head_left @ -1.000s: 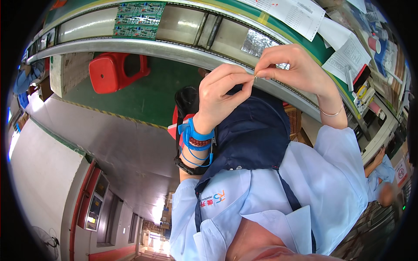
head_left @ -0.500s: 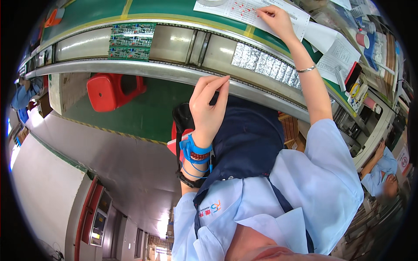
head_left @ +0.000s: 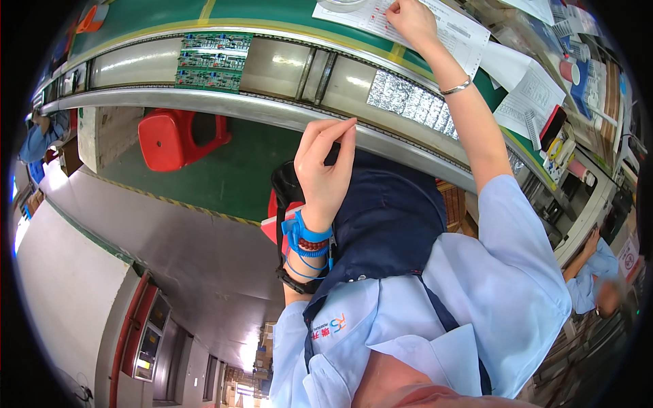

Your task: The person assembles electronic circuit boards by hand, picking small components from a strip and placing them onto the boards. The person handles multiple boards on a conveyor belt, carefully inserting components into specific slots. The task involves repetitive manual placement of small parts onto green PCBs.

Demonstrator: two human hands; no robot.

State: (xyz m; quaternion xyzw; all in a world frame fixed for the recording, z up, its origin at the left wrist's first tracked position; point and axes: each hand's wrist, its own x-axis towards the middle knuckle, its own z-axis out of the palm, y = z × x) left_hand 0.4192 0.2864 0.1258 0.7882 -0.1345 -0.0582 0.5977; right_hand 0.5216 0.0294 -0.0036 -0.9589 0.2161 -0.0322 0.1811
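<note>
My left hand (head_left: 325,166) hangs over the near rail of the conveyor (head_left: 279,61), its thumb and fingertips pressed together in a pinch. Whatever is between those tips, if anything, is too small to make out. Farther off, my right hand (head_left: 413,22) is closed over a printed sheet (head_left: 462,34) with small red marks or parts on it. Its fingertips are close to the red specks, and what they hold cannot be told. A clear round dish (head_left: 342,5) rests at the sheet's left end. On the conveyor's left stretch lies a panel of green circuit boards (head_left: 213,61).
A silvery foil-like sheet (head_left: 411,102) lies on the conveyor's right part. More papers (head_left: 530,92), a pink cup (head_left: 568,70) and tools crowd the right. A red stool (head_left: 160,143) stands beyond the near rail at left. Another person (head_left: 592,275) sits at far right.
My right hand has moved left and farther away across the printed sheet, and its fingers look more curled. My left hand keeps its pinch in nearly the same place.
</note>
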